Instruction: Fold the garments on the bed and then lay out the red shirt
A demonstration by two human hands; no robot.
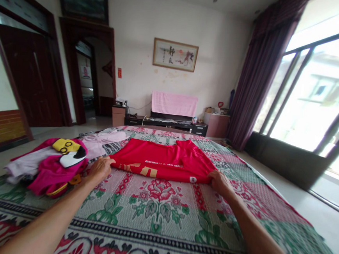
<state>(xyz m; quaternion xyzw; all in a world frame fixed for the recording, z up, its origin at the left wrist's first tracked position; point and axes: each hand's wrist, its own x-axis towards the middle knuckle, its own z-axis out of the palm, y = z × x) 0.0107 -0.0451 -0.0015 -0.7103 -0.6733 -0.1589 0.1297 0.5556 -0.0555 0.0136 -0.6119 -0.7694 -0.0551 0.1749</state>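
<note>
A red shirt [163, 160] with white lettering lies partly folded on the bed, across its middle. My left hand [99, 168] grips the shirt's near left corner. My right hand [219, 182] pinches its near right corner, beside a small white badge. Both arms reach forward over the flowered bedspread [157, 208].
A heap of pink and magenta clothes [52, 164] with a yellow, white and black piece on top lies at the bed's left. A pale pink garment [100, 141] lies behind it. A TV stand with a pink cloth [174, 104] is at the far wall; a large window [315, 95] is right.
</note>
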